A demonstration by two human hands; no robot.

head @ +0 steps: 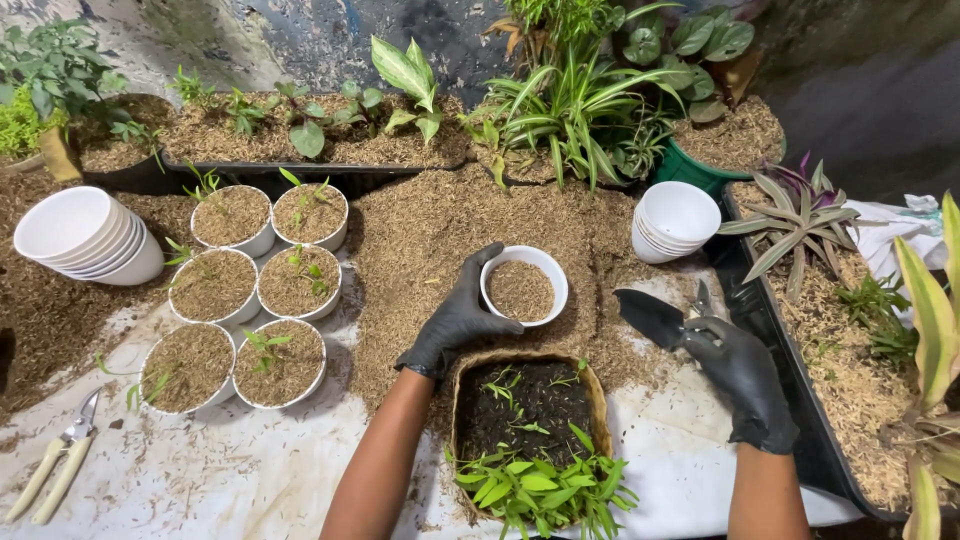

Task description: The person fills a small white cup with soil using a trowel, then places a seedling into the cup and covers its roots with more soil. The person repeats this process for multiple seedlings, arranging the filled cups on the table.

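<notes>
White pot [524, 286]: small round plastic cup, filled near the brim with pale chaff-like potting mix, sitting on a spread heap of the same husk [450, 215] at table centre. Left hand [458, 320], black-gloved, closed on the pot's near-left rim, thumb over the lip. Judged light even when filled, thin-walled and slightly flexible; likely best gripped at the rim or cupped round the side, kept level so the loose fill does not spill.

Right hand [742, 376], black-gloved, wrapped round the handle of a dark trowel [652, 317], blade pointing left toward the pot, apart from it.

Basket [527, 420]: woven, oval, just below the pot, holding dark soil and a clump of green seedlings at its near end.

Six filled pots [250, 310]: white, in paired rows to the left, several with small sprouts.

Empty pot stacks: one lying tilted at far left [88, 238], one upright at right [675, 222].

Pruning shears [55, 465]: cream handles, lower left on the white sheet.

Black trays: one along the back [250, 168], one down the right side [800, 420], both with husk bedding and leafy plants.
</notes>
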